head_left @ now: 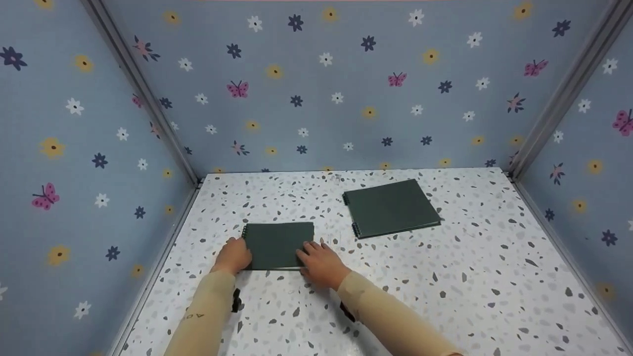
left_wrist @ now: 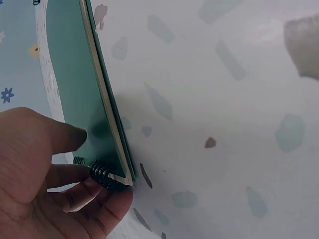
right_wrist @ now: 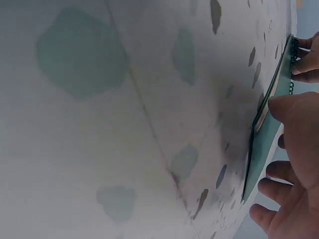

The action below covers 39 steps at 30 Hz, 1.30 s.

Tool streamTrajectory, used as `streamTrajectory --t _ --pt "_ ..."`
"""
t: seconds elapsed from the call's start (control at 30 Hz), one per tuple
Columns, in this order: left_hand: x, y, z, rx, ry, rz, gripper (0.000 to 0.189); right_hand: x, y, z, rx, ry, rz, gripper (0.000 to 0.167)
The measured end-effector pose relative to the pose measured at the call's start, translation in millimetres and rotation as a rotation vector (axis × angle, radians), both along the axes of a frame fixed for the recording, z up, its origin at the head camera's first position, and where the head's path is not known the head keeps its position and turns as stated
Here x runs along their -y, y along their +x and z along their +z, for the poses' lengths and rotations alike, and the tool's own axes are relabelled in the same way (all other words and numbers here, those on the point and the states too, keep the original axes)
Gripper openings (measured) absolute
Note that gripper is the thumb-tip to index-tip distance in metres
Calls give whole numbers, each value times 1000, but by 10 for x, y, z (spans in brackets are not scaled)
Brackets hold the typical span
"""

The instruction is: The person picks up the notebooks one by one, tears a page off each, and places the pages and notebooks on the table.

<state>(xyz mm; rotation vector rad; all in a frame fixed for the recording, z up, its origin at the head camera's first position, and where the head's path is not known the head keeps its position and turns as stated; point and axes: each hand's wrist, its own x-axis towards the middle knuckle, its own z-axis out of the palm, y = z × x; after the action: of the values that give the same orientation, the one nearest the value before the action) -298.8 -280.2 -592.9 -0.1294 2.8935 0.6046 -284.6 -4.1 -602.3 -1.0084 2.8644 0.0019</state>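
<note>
So your near notebook sits just below and left of centre in the head view, with your left hand pinching its bound corner, thumb over the cover, fingers around the coil. Your right hand is spread loosely on the other end, no firm hold that I can see. I'd watch that end: lift now and it'd probably sag or swing, and tugging on the coil might bend the wire or snag pages. Count: two hands, two dark green notebooks (the far notebook is right of centre), one speckled tabletop.
</note>
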Motion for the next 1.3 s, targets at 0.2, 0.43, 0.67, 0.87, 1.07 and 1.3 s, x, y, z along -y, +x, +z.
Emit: streamTrajectory --t 0.2,0.43,0.67,0.87,1.07,1.3 --pt "-14 -8 -3 19 20 14 37 34 -51 -14 15 -35 -7 42" --pt "-9 6 27 62 49 23 46 29 -97 14 -17 -18 34 30" --pt "-133 51 52 70 84 -18 49 -175 -64 51 -46 -1 46 17" --pt "-298 106 88 72 133 6 45 -383 -39 82 0 -24 38 5" --pt "-517 167 128 74 195 -18 30 -652 15 121 31 -91 19 12" --pt "-770 233 139 100 206 -36 26 -947 120 134 3 -119 45 20"
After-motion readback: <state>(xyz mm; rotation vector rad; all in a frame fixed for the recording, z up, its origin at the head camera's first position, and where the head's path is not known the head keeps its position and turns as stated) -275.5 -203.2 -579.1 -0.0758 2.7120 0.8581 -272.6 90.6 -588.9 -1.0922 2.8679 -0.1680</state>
